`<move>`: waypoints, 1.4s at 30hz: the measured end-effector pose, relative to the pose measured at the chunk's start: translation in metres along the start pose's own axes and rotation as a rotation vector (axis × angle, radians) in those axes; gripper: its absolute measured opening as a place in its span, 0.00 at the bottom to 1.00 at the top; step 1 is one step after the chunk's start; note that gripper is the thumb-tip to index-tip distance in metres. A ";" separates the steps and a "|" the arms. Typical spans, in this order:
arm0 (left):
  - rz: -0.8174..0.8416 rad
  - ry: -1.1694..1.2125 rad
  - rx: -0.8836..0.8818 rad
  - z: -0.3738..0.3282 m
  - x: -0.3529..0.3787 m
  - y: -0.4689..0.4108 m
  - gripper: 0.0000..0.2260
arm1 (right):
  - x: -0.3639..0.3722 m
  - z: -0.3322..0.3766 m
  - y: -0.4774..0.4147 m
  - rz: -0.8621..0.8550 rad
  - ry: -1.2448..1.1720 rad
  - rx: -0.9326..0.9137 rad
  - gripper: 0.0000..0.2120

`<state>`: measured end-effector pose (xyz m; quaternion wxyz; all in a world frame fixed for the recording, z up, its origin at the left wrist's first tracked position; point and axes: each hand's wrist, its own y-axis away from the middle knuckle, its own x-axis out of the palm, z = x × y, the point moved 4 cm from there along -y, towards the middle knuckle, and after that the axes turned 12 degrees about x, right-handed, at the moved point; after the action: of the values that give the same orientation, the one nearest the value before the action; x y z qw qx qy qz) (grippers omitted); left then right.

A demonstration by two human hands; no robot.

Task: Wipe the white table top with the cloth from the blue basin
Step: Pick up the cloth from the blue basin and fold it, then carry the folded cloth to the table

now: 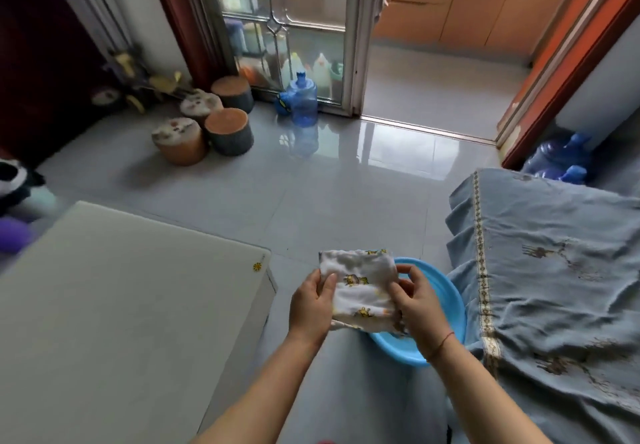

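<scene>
Cloth (360, 288): white, yellow-printed, folded, held over the basin's (448, 291) 9 o'clock rim. Left hand (310, 305) grips its left edge and right hand (419, 300) its right edge. Desk (121, 305): 9 o'clock, corner near. Bed (554, 270): 3 o'clock. Open floor (311, 184): 12 o'clock.

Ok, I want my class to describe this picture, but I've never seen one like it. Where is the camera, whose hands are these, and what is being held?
There is no machine here: a person wears one wide-angle camera on the head, so you look down along their arms. The left hand and right hand each grip a side of a folded white cloth with yellow cartoon prints, held over a round blue plastic basin on the grey tiled floor. The flat white table top lies to the left, not yet touched by the cloth. A blue fabric cover drapes on the right.
</scene>
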<state>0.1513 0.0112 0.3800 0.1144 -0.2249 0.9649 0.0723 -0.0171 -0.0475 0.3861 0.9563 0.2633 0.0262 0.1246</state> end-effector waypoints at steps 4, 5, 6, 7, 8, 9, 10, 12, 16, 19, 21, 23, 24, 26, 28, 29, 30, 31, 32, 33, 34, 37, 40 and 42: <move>-0.172 0.007 0.008 -0.025 -0.066 0.025 0.08 | 0.059 0.036 0.030 0.138 0.075 -0.062 0.08; -0.215 0.020 0.002 -0.027 -0.081 0.035 0.08 | 0.073 0.041 0.040 0.176 0.101 -0.074 0.07; -0.261 0.027 0.000 -0.030 -0.096 0.047 0.08 | 0.087 0.045 0.049 0.214 0.125 -0.083 0.07; -0.307 0.028 -0.001 -0.031 -0.111 0.060 0.08 | 0.100 0.047 0.060 0.251 0.146 -0.089 0.07; -0.351 0.028 -0.006 -0.032 -0.124 0.074 0.08 | 0.112 0.048 0.072 0.287 0.165 -0.093 0.07; -0.393 0.031 -0.015 -0.033 -0.137 0.090 0.08 | 0.124 0.047 0.085 0.324 0.184 -0.097 0.08; -0.434 0.032 -0.022 -0.033 -0.149 0.107 0.08 | 0.135 0.045 0.099 0.365 0.204 -0.099 0.08; -0.512 0.030 -0.036 -0.031 -0.173 0.145 0.08 | 0.158 0.036 0.126 0.451 0.246 -0.096 0.09; -0.678 0.003 -0.054 -0.020 -0.218 0.224 0.08 | 0.201 0.008 0.181 0.610 0.336 -0.098 0.11; -0.804 0.007 -0.095 -0.010 -0.247 0.285 0.10 | 0.234 -0.017 0.225 0.721 0.414 -0.097 0.12; -0.876 -0.013 -0.125 -0.004 -0.267 0.326 0.11 | 0.257 -0.033 0.254 0.787 0.468 -0.099 0.12; -0.949 -0.064 -0.145 0.001 -0.288 0.365 0.13 | 0.281 -0.049 0.285 0.856 0.511 -0.107 0.13; -0.984 -0.084 -0.153 0.004 -0.299 0.384 0.13 | 0.292 -0.056 0.300 0.891 0.529 -0.110 0.13; -1.039 -0.088 -0.165 0.009 -0.319 0.422 0.11 | 0.314 -0.071 0.333 0.948 0.567 -0.116 0.14; -1.090 -0.085 -0.179 0.014 -0.337 0.459 0.11 | 0.334 -0.087 0.365 0.995 0.597 -0.125 0.13; -1.118 -0.092 -0.182 0.017 -0.346 0.478 0.11 | 0.343 -0.096 0.382 1.019 0.609 -0.130 0.13; -1.140 -0.098 -0.184 0.022 -0.355 0.498 0.11 | 0.353 -0.105 0.399 1.041 0.621 -0.135 0.12; -1.157 -0.095 -0.186 0.026 -0.363 0.517 0.11 | 0.363 -0.115 0.416 1.060 0.634 -0.141 0.12; -1.171 -0.090 -0.188 0.031 -0.372 0.536 0.11 | 0.372 -0.126 0.432 1.078 0.649 -0.149 0.12; -1.184 -0.090 -0.193 0.037 -0.380 0.556 0.11 | 0.381 -0.137 0.449 1.091 0.669 -0.159 0.12; -1.199 -0.098 -0.201 0.044 -0.388 0.577 0.12 | 0.389 -0.150 0.466 1.096 0.690 -0.168 0.13; -1.224 -0.138 -0.243 0.063 -0.414 0.641 0.14 | 0.409 -0.194 0.517 1.102 0.727 -0.162 0.15; -1.236 -0.124 -0.286 0.089 -0.436 0.707 0.13 | 0.425 -0.244 0.570 1.125 0.762 -0.128 0.15; -1.246 -0.115 -0.319 0.108 -0.450 0.750 0.13 | 0.435 -0.278 0.602 1.138 0.781 -0.101 0.15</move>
<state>0.2264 0.8859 0.4557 0.1514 -0.7529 0.6234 0.1470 0.2368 0.7004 0.4607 0.6738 0.1268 0.2206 0.6938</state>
